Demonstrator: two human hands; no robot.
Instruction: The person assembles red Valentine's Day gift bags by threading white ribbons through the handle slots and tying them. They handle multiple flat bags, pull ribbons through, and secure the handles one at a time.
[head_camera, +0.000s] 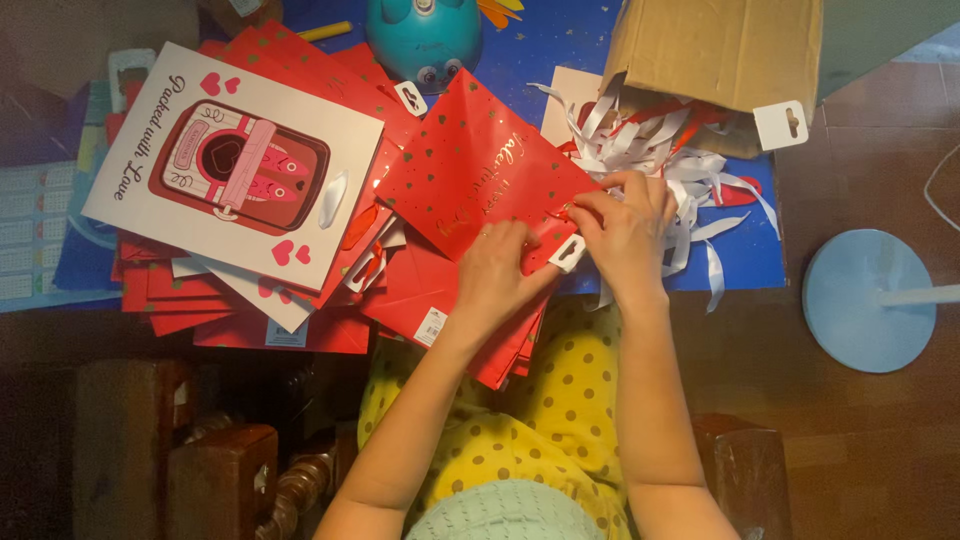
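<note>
Red gift bag (480, 175) with gold dots; white and red ribbons (665, 150); brown box (715, 45); blue bench (560, 40).

Red gift bag (470, 170) lower corner: covered by the left hand (497, 268) and right hand (628, 228).
Fingers (590, 208) of the right hand: tips tucked against the bag's edge, grip unclear.
Red handle piece between the fingers: too small to tell.
Bags (300, 320) left of the fingers: mostly buried under the white card (235, 165).
Cardboard box (715, 50) beyond the fingers: top cut off by the edge.
Teal toy (425, 35) beyond the fingers: upper part cut off.
Desk (560, 45): largely covered.
</note>
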